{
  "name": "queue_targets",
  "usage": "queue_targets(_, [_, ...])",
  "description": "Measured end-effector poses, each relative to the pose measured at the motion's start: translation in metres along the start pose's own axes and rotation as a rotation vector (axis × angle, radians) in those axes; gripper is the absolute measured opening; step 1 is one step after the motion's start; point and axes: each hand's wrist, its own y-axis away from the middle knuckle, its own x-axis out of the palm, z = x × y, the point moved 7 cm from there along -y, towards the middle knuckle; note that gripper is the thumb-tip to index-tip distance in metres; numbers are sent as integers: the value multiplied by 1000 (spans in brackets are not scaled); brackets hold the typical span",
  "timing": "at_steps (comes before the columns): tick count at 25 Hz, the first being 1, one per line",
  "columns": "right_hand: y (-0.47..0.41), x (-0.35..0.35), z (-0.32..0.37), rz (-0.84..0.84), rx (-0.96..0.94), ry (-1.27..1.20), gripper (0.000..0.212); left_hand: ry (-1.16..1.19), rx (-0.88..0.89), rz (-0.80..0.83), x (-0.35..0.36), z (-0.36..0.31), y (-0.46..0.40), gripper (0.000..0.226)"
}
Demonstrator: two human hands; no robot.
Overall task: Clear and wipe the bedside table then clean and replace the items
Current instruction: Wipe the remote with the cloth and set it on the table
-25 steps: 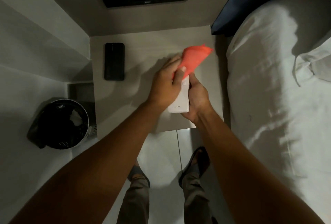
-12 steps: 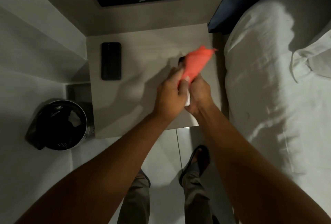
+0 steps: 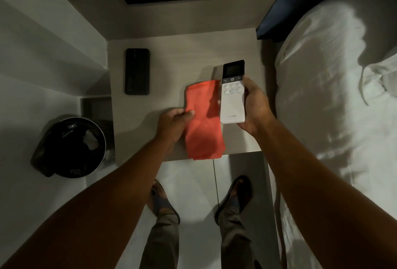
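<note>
Evidently the white remote [image 3: 232, 94] is gripped button-side up in the right hand [image 3: 255, 107] over the bedside table [image 3: 171, 54], probably for inspection, while the red cloth [image 3: 203, 120] is pinched aside by the left hand [image 3: 173, 121], near the phone [image 3: 137, 71] already replaced

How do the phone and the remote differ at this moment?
The black phone is all dark and featureless; the white remote has a dark screen and pale buttons. The phone lies untouched on the bedside table; the remote is gripped by the right hand. The phone sits left, the remote right. Both are slim rectangles pointing the same way.
</note>
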Motion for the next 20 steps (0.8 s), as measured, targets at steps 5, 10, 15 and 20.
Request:
queue_targets(5, [-29,48,-3,12,-1,132,34,94,-138,68,6,7,-12,48])
queue_targets(10, [-69,107,-3,-29,-65,283,19,102,-131,124,10,9,-13,21])
queue_targets(15, [-91,125,-1,-98,-112,470,7,81,-172,98,6,14,-15,16])
queue_targets(20, [-105,133,6,-209,-182,577,14,38,-176,131,9,8,-12,15])
